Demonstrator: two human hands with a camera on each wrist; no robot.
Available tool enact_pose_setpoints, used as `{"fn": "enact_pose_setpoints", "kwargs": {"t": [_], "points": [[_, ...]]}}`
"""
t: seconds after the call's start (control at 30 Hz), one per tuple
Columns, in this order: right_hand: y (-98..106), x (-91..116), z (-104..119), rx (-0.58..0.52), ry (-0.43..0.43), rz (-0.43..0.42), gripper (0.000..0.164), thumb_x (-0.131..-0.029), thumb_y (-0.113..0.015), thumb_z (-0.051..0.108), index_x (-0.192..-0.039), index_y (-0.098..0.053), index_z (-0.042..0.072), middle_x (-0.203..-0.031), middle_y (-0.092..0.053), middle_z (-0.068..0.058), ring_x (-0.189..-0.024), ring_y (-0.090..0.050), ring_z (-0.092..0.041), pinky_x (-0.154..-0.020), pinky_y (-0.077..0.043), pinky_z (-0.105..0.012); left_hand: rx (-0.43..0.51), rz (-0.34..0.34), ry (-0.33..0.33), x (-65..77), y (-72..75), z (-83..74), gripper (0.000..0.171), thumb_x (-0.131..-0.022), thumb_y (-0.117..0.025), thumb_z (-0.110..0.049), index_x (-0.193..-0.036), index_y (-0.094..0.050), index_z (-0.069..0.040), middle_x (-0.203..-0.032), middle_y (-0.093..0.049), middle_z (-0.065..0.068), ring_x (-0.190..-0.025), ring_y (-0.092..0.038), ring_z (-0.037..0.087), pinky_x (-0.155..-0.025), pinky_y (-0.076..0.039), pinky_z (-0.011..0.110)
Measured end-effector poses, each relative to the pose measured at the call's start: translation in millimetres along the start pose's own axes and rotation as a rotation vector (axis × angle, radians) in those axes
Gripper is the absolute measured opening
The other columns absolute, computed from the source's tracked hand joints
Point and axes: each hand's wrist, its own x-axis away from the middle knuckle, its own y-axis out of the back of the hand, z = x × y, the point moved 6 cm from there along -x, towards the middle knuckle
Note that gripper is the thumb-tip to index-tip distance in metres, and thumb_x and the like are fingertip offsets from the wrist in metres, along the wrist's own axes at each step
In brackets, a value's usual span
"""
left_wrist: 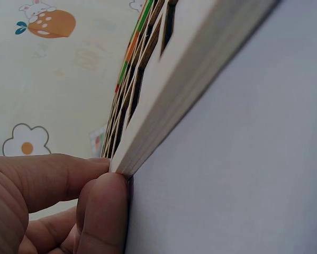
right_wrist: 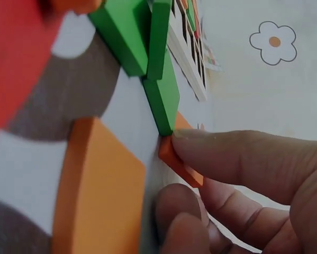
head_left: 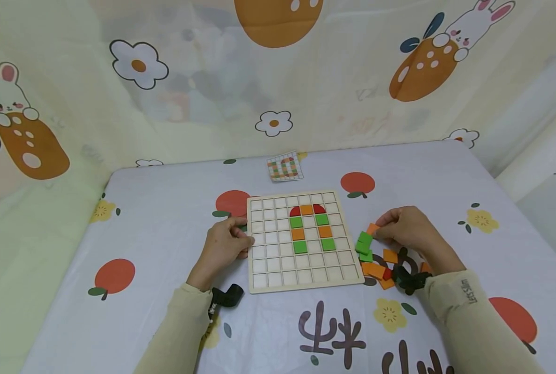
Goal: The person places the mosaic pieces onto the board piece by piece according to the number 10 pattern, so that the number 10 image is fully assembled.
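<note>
- Orange tile (right_wrist: 180, 165), just R of board (head_left: 303, 276), pinched in R hand (head_left: 406, 232); seems to touch green tiles (right_wrist: 163, 98), so a quick lift could drag them along.
- L hand (head_left: 223, 243) pinches board's L edge; sudden tug could jolt laid tiles (head_left: 300, 246).

Pale rabbit-print hanging cloth (head_left: 203, 135), fruit-print tablecloth (head_left: 166, 208)

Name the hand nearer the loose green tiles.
Right. The right hand is just beside the loose green tiles, pinching an orange tile; the left hand is across the board, gripping its left edge.
</note>
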Motion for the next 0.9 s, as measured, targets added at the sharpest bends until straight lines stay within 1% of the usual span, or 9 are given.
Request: {"fn": "enact_pose_setpoints", "kwargs": {"t": [0.23, 0.33, 0.53, 0.7, 0.9], "points": [[0.3, 2.6, 2.0, 0.013, 0.007, -0.064, 0.027, -0.092, -0.077, 0.017, -0.110, -0.068, -0.001, -0.093, -0.068, -0.012, -0.073, -0.059, -0.023, -0.061, -0.055, -0.030, 0.000, -0.003, 0.000, -0.1, 0.3, 0.4, 0.050, -0.088, -0.076, 0.002, -0.136, -0.064, 0.000, -0.087, -0.064, 0.010, -0.062, -0.065, 0.015, -0.060, -0.061, 0.028], [-0.6, 3.5, 1.6, -0.013, 0.012, -0.068, 0.027, -0.094, -0.075, 0.017, -0.112, -0.068, -0.001, -0.093, -0.070, -0.011, -0.073, -0.060, -0.022, -0.062, -0.056, -0.029, -0.003, -0.003, -0.002, -0.6, 0.2, 0.6, 0.050, -0.088, -0.076, 0.002, -0.136, -0.064, 0.000, -0.087, -0.064, 0.010, -0.061, -0.065, 0.015, -0.059, -0.061, 0.027], [-1.9, 4.6, 0.4, -0.115, 0.009, -0.077, 0.030, -0.098, -0.070, 0.019, -0.118, -0.067, -0.003, -0.096, -0.070, -0.011, -0.076, -0.062, -0.021, -0.065, -0.060, -0.027, -0.012, -0.005, -0.008, -1.2, 0.3, 1.3, 0.050, -0.087, -0.077, 0.002, -0.136, -0.064, 0.000, -0.086, -0.064, 0.010, -0.060, -0.066, 0.016, -0.058, -0.060, 0.026], [-6.4, 7.3, 6.0, -0.205, 0.004, -0.051, 0.033, -0.098, -0.069, 0.018, -0.122, -0.066, -0.004, -0.098, -0.070, -0.011, -0.078, -0.062, -0.022, -0.069, -0.061, -0.027, -0.009, -0.007, -0.004, -1.1, 0.5, 0.7, 0.050, -0.087, -0.077, 0.001, -0.135, -0.065, -0.001, -0.086, -0.064, 0.010, -0.060, -0.066, 0.016, -0.058, -0.059, 0.026], [-19.0, 13.2, 19.2, -0.235, 0.047, 0.013, 0.033, -0.099, -0.068, 0.017, -0.123, -0.066, -0.006, -0.099, -0.071, -0.010, -0.078, -0.063, -0.020, -0.070, -0.061, -0.026, 0.003, -0.003, 0.006, -0.7, 0.7, 0.3, 0.050, -0.087, -0.077, 0.001, -0.135, -0.065, -0.001, -0.087, -0.063, 0.010, -0.060, -0.065, 0.016, -0.058, -0.059, 0.025]]}}
